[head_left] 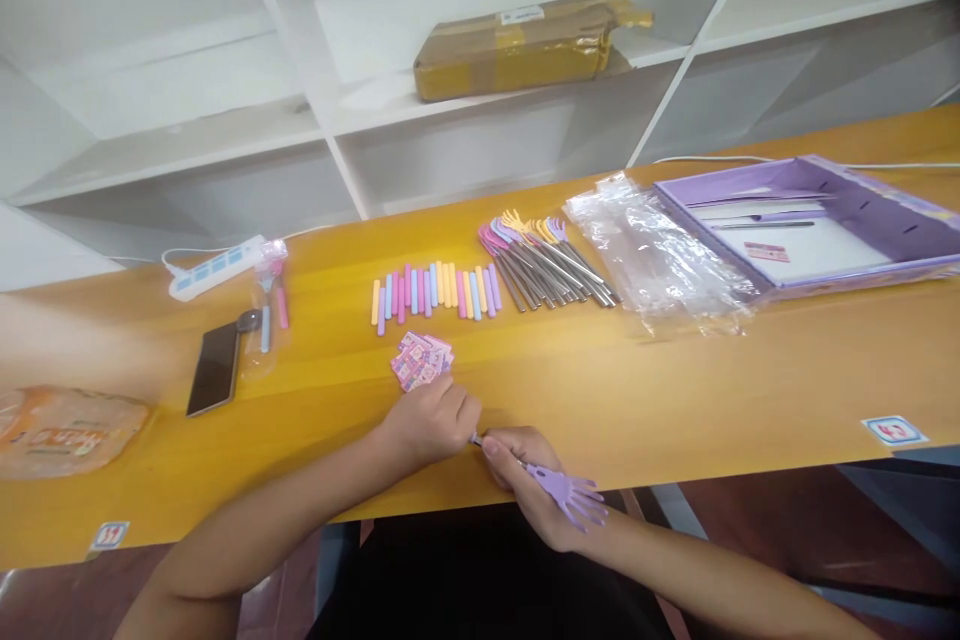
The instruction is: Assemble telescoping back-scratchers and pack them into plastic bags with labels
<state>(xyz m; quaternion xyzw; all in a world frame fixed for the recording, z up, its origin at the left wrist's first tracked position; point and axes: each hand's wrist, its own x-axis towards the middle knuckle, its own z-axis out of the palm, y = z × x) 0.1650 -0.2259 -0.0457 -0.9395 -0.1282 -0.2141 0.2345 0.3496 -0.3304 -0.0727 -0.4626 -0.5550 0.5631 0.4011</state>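
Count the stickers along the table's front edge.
2. The left sticker lies at the picture's lower left; the right sticker, at far right, in front of the purple box. The left arm and right hand cover parts of the edge, possibly hiding more.

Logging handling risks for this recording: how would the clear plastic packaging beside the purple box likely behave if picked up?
The clear plastic packaging looks thin and crinkled, so probably floppy and light. Its glossy sheen suggests it may slip.
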